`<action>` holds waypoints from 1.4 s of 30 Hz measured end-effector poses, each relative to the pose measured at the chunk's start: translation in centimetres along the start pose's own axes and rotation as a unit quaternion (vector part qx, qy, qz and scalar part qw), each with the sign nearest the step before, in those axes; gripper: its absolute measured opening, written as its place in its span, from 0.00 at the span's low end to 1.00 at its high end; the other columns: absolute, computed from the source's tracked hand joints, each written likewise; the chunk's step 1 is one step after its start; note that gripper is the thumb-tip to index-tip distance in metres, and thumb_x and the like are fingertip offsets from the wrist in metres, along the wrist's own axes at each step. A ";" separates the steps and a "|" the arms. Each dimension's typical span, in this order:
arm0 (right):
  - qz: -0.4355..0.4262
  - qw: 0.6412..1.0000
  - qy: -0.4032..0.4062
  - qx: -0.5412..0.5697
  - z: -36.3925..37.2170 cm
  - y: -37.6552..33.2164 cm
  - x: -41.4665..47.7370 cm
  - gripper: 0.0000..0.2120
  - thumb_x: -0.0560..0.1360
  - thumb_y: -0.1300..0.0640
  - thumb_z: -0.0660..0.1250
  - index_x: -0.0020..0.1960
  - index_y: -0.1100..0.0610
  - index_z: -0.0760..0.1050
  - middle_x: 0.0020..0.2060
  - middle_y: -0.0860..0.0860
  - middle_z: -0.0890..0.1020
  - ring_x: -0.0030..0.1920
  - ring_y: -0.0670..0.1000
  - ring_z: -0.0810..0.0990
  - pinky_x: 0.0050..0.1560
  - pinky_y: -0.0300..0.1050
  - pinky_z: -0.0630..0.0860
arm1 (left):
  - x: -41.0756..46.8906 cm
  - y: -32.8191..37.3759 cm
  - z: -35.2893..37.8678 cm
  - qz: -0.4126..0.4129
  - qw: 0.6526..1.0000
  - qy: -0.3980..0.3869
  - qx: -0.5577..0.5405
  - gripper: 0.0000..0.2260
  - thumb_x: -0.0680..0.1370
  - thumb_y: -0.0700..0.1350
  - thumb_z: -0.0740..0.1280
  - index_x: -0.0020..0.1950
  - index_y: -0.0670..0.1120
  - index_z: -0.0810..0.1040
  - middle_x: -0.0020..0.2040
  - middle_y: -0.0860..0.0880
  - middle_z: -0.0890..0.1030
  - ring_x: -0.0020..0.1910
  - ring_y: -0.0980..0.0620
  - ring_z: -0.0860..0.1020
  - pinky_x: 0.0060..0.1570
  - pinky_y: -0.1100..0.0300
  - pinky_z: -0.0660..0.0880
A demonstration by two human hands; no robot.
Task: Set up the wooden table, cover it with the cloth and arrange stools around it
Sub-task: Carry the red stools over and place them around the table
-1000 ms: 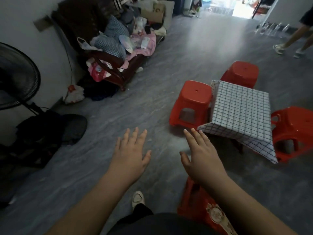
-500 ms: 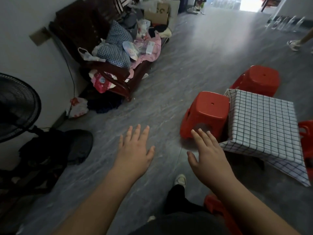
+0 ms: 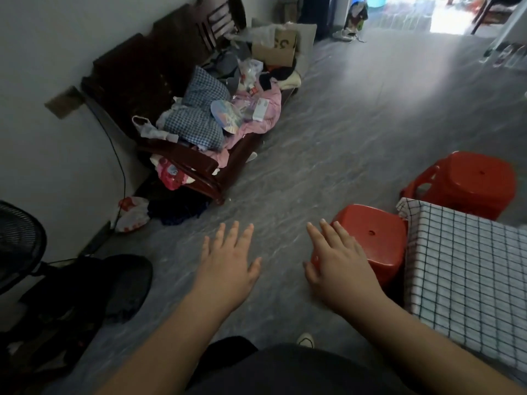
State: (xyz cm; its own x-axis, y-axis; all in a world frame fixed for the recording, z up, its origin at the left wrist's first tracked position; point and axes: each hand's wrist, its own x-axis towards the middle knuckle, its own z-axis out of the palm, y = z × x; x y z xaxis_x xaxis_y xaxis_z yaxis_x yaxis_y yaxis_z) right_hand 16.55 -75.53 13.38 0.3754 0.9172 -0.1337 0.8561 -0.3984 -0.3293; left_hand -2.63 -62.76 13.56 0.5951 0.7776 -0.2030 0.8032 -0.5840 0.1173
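Grey floor (image 3: 328,155), cluttered bench upper left. Both hands empty, fingers spread: left hand (image 3: 228,260), right hand (image 3: 339,266) over near red stool (image 3: 373,238). Best gripped by its rim, then nudged snug beside cloth-covered worktop (image 3: 467,269).

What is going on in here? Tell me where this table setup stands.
A person is looking down at both bare hands, spread open over the grey floor and holding nothing. The left hand hangs over bare floor; the right hand overlaps the near red stool in view. The checked cloth already covers the table, and a second red stool stands behind it.
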 end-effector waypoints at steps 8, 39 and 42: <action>0.050 0.998 0.024 0.009 -2.2 2.3 11.0 0.35 0.79 0.40 0.56 0.81 0.46 0.45 0.81 0.50 0.50 0.80 0.52 0.45 0.79 0.54 0.50 | 13.3 -0.3 -2.8 0.020 1.000 -0.006 -0.017 0.32 0.82 0.62 0.54 0.82 0.55 0.45 0.83 0.49 0.49 0.81 0.47 0.46 0.78 0.44 0.47; 0.662 0.720 0.180 0.104 -2.2 11.7 20.0 0.35 0.79 0.38 0.55 0.81 0.50 0.52 0.79 0.52 0.58 0.79 0.54 0.53 0.78 0.56 0.55 | 49.2 25.3 -3.0 0.600 0.780 -0.142 0.108 0.32 0.81 0.62 0.56 0.82 0.54 0.49 0.82 0.47 0.54 0.80 0.44 0.51 0.77 0.42 0.52; 0.686 0.695 0.182 0.113 -2.1 12.6 19.5 0.35 0.79 0.38 0.55 0.81 0.51 0.52 0.79 0.53 0.58 0.79 0.54 0.53 0.78 0.56 0.56 | 49.8 27.9 -2.3 0.627 0.755 -0.149 0.119 0.32 0.81 0.62 0.56 0.82 0.54 0.50 0.82 0.47 0.54 0.80 0.44 0.52 0.77 0.43 0.52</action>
State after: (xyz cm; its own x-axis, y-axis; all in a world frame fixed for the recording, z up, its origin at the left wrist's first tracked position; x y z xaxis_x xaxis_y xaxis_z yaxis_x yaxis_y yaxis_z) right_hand 35.44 -62.71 8.60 0.8836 -0.4047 -0.2354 -0.4594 -0.8464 -0.2693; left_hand 49.52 -39.80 8.97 0.8221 -0.4888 -0.2920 -0.4365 -0.8703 0.2280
